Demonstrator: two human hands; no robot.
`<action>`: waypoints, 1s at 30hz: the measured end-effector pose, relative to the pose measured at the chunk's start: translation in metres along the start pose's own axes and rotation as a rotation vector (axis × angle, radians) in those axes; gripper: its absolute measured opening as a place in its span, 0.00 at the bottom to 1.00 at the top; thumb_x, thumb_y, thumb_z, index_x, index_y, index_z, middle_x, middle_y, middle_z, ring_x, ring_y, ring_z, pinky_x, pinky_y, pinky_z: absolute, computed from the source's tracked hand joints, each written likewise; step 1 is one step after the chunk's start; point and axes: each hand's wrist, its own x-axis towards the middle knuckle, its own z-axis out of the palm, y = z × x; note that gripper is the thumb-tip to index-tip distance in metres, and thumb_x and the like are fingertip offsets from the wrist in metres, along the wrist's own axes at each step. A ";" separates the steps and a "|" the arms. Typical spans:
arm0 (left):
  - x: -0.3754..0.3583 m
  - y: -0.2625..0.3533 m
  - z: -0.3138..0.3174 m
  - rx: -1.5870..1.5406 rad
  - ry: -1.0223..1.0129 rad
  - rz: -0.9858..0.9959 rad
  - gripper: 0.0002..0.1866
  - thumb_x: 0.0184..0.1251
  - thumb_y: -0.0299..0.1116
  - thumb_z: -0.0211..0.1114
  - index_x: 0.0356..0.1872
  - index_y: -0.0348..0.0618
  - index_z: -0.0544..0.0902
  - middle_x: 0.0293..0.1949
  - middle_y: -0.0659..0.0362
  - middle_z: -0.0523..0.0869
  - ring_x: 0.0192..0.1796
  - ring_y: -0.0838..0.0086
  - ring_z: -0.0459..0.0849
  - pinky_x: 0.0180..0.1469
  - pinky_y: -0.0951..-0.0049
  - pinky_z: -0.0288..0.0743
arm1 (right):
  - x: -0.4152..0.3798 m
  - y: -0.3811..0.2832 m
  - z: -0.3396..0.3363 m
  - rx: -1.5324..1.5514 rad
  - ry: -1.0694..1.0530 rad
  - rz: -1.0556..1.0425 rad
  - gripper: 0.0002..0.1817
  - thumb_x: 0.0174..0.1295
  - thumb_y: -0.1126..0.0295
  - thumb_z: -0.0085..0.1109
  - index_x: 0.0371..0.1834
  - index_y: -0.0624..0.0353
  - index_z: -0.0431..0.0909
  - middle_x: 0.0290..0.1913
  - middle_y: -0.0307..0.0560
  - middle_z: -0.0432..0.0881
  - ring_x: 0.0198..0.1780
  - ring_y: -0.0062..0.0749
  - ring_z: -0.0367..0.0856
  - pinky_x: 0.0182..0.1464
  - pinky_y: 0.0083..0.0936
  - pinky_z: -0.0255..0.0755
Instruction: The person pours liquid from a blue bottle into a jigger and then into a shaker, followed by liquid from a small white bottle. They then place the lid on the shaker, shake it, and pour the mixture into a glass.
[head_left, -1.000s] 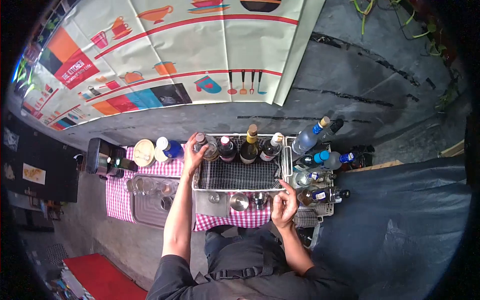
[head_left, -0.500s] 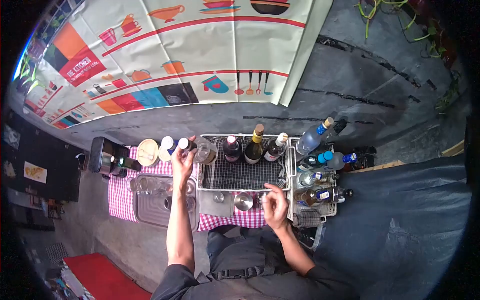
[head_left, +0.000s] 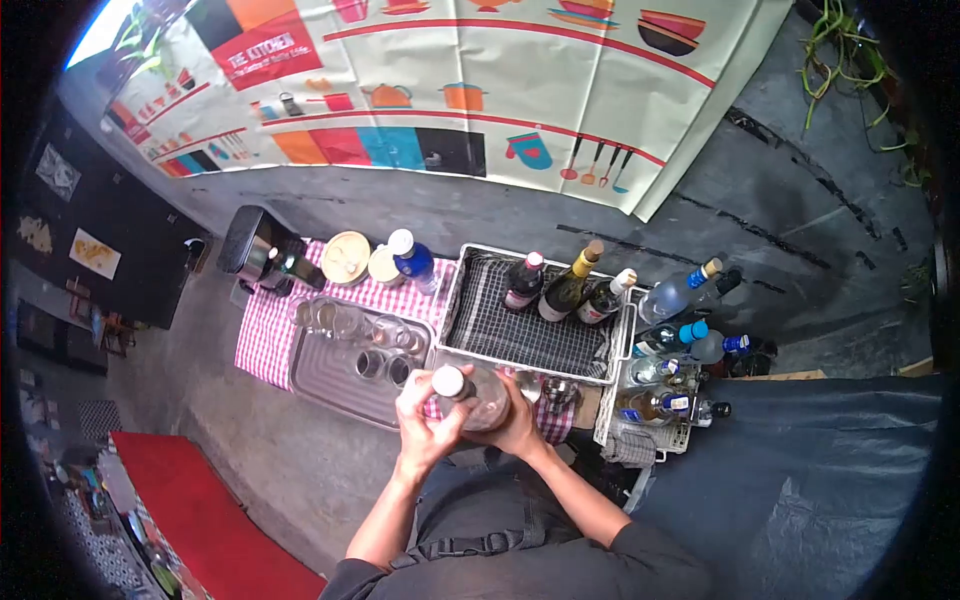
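Clear bottle (head_left: 488,404), white cap (head_left: 448,381) on top, is up in both hands — in front of the torso (head_left: 475,505), on the near side of the wire basket (head_left: 525,366). L hand (head_left: 425,418) has its fingers curled round the neck end, close by the cap; R hand (head_left: 521,428) wraps the body from the other side. Both gripping, neither one free. Can't tell if L fingers are on the cap itself or only the neck; contents unclear too.

Key relation: btl sits between the hands, long axis tilted, cap end up & toward L, base end toward R — so L hand is nearer the cap, R hand nearer the base.

Basket is just beyond the hands, lined w/ dark checked cloth (head_left: 500,325); along its far side stand a pink-topped bottle (head_left: 524,284), a yellow-necked bottle (head_left: 562,292) & a white-topped bottle (head_left: 604,302). Off L hand's side: grey tray (head_left: 322,378) w/ clear glasses (head_left: 345,321), blue bottle (head_left: 415,266) behind it. Metal cup (head_left: 559,390) just R of R hand.
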 end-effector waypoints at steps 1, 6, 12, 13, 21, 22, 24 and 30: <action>-0.008 0.000 -0.003 0.044 -0.028 -0.006 0.24 0.46 0.28 0.80 0.49 0.42 0.90 0.43 0.58 0.92 0.44 0.68 0.84 0.54 0.66 0.76 | -0.009 0.009 0.006 0.124 -0.041 -0.013 0.61 0.36 0.62 0.91 0.75 0.61 0.61 0.67 0.55 0.76 0.67 0.46 0.77 0.70 0.43 0.72; -0.019 0.000 -0.026 -0.194 -0.285 0.022 0.21 0.50 0.37 0.82 0.45 0.40 0.90 0.49 0.52 0.91 0.59 0.62 0.84 0.65 0.60 0.73 | -0.043 -0.005 0.018 0.453 -0.390 0.219 0.63 0.33 0.63 0.92 0.75 0.62 0.62 0.70 0.52 0.73 0.71 0.45 0.72 0.75 0.44 0.66; -0.057 -0.026 -0.068 -0.276 -0.504 -0.142 0.08 0.63 0.26 0.72 0.41 0.35 0.90 0.49 0.50 0.91 0.54 0.64 0.88 0.62 0.60 0.78 | -0.055 -0.015 0.060 0.187 -0.599 0.297 0.73 0.37 0.47 0.88 0.82 0.63 0.48 0.76 0.65 0.64 0.76 0.55 0.65 0.77 0.44 0.62; -0.068 -0.036 -0.073 -0.305 -0.353 -0.241 0.06 0.64 0.24 0.70 0.39 0.33 0.90 0.45 0.51 0.92 0.50 0.67 0.89 0.57 0.64 0.81 | -0.056 -0.017 0.064 0.014 -0.597 0.201 0.74 0.37 0.44 0.87 0.83 0.63 0.46 0.77 0.65 0.61 0.78 0.55 0.63 0.78 0.45 0.61; -0.110 -0.074 -0.121 -0.001 -0.103 -0.359 0.05 0.61 0.27 0.70 0.33 0.35 0.89 0.35 0.52 0.92 0.37 0.67 0.92 0.44 0.67 0.83 | -0.021 -0.153 0.125 -0.666 -0.075 -0.117 0.37 0.64 0.34 0.58 0.50 0.64 0.80 0.43 0.54 0.85 0.38 0.47 0.87 0.39 0.36 0.81; -0.110 -0.076 -0.128 0.152 -0.175 -0.232 0.10 0.58 0.35 0.71 0.29 0.37 0.87 0.32 0.48 0.90 0.36 0.55 0.89 0.41 0.59 0.82 | -0.023 -0.153 0.142 -0.777 -0.128 -0.052 0.38 0.65 0.31 0.55 0.46 0.63 0.81 0.42 0.56 0.85 0.37 0.48 0.87 0.37 0.38 0.81; -0.110 -0.081 -0.140 0.295 -0.254 -0.084 0.16 0.54 0.43 0.71 0.25 0.38 0.86 0.28 0.44 0.87 0.36 0.43 0.87 0.39 0.52 0.81 | -0.027 -0.144 0.165 -0.850 -0.161 0.015 0.33 0.65 0.36 0.58 0.39 0.62 0.82 0.37 0.57 0.86 0.35 0.48 0.88 0.34 0.40 0.80; -0.116 -0.090 -0.161 0.507 -0.562 0.015 0.18 0.55 0.44 0.71 0.23 0.37 0.82 0.25 0.43 0.85 0.33 0.44 0.86 0.44 0.50 0.80 | -0.051 -0.115 0.185 -0.708 0.010 -0.105 0.24 0.62 0.47 0.64 0.26 0.61 0.81 0.24 0.53 0.83 0.23 0.47 0.84 0.26 0.41 0.76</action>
